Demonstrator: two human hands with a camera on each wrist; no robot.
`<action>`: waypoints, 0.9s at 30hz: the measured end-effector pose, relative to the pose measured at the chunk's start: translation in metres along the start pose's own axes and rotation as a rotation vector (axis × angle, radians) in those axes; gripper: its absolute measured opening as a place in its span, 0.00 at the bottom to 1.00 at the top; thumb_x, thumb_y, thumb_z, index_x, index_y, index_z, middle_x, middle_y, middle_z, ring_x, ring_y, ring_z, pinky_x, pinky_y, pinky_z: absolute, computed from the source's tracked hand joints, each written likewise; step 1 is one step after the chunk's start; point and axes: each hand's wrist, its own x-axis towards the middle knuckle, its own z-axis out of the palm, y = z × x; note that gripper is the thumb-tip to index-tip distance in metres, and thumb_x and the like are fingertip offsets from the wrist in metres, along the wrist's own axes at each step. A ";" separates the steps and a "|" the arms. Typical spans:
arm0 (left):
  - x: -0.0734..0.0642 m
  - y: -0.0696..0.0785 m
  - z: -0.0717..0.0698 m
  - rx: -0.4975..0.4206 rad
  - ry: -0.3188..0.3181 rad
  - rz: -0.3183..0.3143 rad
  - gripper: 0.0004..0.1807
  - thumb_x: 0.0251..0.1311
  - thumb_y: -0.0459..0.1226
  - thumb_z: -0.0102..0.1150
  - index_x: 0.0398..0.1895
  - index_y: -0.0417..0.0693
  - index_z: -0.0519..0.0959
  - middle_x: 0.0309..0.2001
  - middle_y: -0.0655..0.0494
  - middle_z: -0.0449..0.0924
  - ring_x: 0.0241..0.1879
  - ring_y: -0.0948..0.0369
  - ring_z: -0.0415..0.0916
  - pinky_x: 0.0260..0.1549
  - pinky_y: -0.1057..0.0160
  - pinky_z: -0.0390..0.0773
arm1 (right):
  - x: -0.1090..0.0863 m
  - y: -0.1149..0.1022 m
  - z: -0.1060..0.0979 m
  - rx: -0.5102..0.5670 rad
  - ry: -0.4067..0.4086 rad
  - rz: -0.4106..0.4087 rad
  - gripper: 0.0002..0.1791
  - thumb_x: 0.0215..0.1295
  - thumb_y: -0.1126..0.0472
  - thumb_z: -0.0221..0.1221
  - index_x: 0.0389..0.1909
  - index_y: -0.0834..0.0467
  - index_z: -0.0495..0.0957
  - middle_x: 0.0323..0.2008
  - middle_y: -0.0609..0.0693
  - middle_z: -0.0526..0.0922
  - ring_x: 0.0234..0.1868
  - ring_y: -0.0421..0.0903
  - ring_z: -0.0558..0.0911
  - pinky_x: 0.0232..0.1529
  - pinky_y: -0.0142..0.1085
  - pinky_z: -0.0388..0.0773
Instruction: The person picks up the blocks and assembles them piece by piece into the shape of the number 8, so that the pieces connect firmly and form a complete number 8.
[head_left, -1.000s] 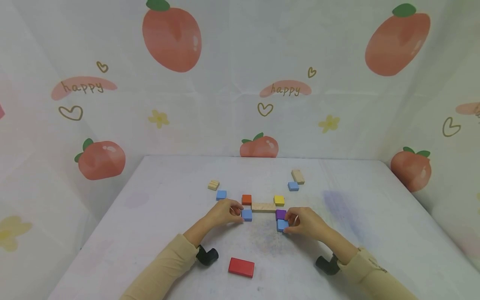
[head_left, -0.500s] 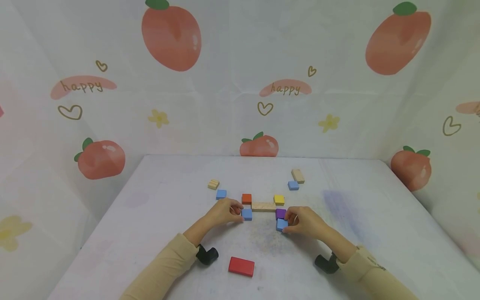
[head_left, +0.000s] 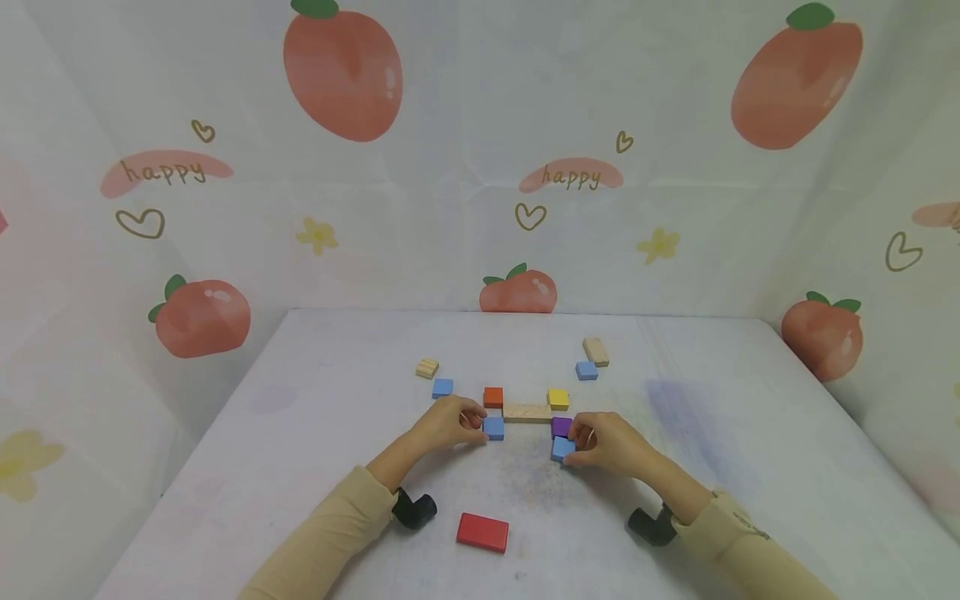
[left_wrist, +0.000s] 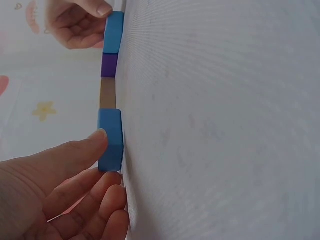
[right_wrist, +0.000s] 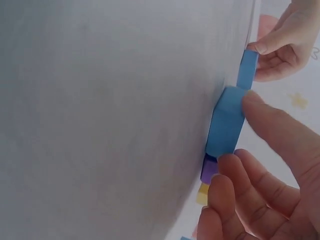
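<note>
My left hand [head_left: 450, 422] holds a small blue block [head_left: 493, 428] on the table; its thumb lies on one side and the fingers curl at the other, as the left wrist view shows. My right hand [head_left: 611, 442] pinches a second blue block [right_wrist: 226, 125] between thumb and fingertips. That block sits slightly askew at the near side of a purple block [head_left: 561, 427], which the right fingers partly cover. A plain wooden plank [head_left: 527, 413] stretches between the two sides. At its far corners stand an orange-red block [head_left: 492, 397] and a yellow block [head_left: 558, 399].
Behind my left hand lie another blue block [head_left: 442, 387] and a striped wooden piece [head_left: 427, 367]. At the far right are a blue block [head_left: 587, 371] and a wooden block [head_left: 596, 351]. A red rectangular block [head_left: 483, 532] lies near me, between my forearms.
My right hand and the blue block in it have shifted slightly left, and the block has turned a little. The left hand keeps its place.
</note>
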 end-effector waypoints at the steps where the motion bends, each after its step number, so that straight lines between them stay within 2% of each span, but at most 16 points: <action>1: 0.000 0.000 0.000 0.000 0.000 0.000 0.19 0.47 0.35 0.69 0.43 0.38 0.80 0.32 0.52 0.81 0.31 0.64 0.74 0.30 0.72 0.73 | 0.000 0.001 -0.001 0.002 0.007 -0.009 0.14 0.48 0.55 0.69 0.30 0.57 0.76 0.24 0.44 0.78 0.26 0.38 0.72 0.27 0.26 0.70; 4: 0.000 -0.001 0.000 0.003 -0.001 0.006 0.19 0.47 0.35 0.69 0.43 0.37 0.80 0.32 0.52 0.81 0.31 0.64 0.74 0.30 0.72 0.74 | 0.002 0.005 -0.004 -0.001 0.045 -0.025 0.11 0.52 0.56 0.67 0.30 0.57 0.77 0.24 0.44 0.78 0.25 0.37 0.71 0.27 0.27 0.69; 9: 0.001 -0.002 0.000 0.007 0.000 0.011 0.19 0.47 0.35 0.69 0.43 0.38 0.80 0.32 0.52 0.81 0.31 0.64 0.74 0.30 0.72 0.73 | 0.007 0.009 -0.011 -0.014 0.083 0.005 0.07 0.58 0.61 0.62 0.35 0.59 0.78 0.28 0.47 0.79 0.28 0.40 0.72 0.28 0.27 0.71; 16: 0.000 -0.002 -0.001 0.000 -0.001 0.009 0.18 0.47 0.35 0.69 0.43 0.37 0.80 0.31 0.52 0.81 0.31 0.64 0.74 0.30 0.72 0.73 | 0.014 0.012 -0.010 0.011 0.015 0.042 0.10 0.58 0.63 0.61 0.40 0.60 0.78 0.33 0.50 0.82 0.30 0.40 0.76 0.34 0.32 0.77; 27: 0.001 -0.002 -0.001 0.006 -0.001 0.016 0.18 0.47 0.35 0.69 0.43 0.38 0.80 0.32 0.52 0.81 0.31 0.64 0.74 0.30 0.71 0.73 | 0.019 0.017 -0.008 0.021 -0.019 0.010 0.11 0.58 0.64 0.61 0.42 0.61 0.78 0.35 0.51 0.82 0.30 0.40 0.77 0.36 0.34 0.78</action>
